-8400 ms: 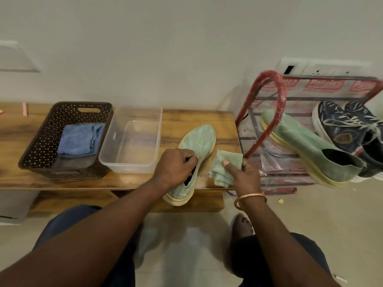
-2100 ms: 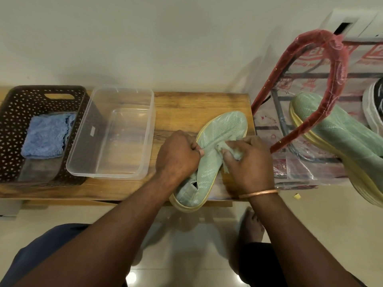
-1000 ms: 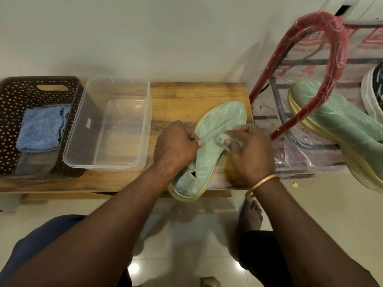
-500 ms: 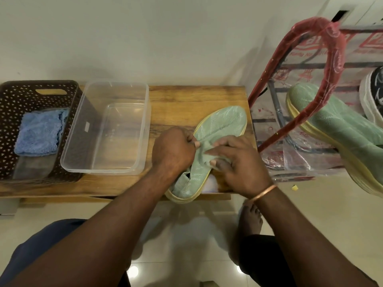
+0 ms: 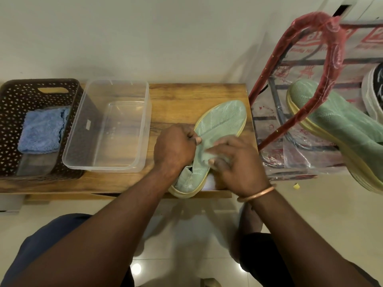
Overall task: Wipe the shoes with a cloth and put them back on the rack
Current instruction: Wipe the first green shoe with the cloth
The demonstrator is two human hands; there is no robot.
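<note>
Far left: brown basket [image 5: 12,94] holding a spare blue cloth [image 5: 39,129]; clear tub [image 5: 118,82] just right of it. Left hand [image 5: 176,146] curled round the left edge of the green shoe [image 5: 221,119], which lies on the wooden surface [image 5: 182,98], toe far, heel at the near edge. Right hand [image 5: 238,162] bunches a green cloth [image 5: 204,154] in curled fingers against the shoe's mid upper. Judgement: wiping step, mid-shoe. To do well: brace firmly with the left so the heel cannot tip off; stroke along the knit, then sole rim and heel; refold to a clean face. Rack [image 5: 323,38] at right holds the matching shoe [image 5: 339,125].
</note>
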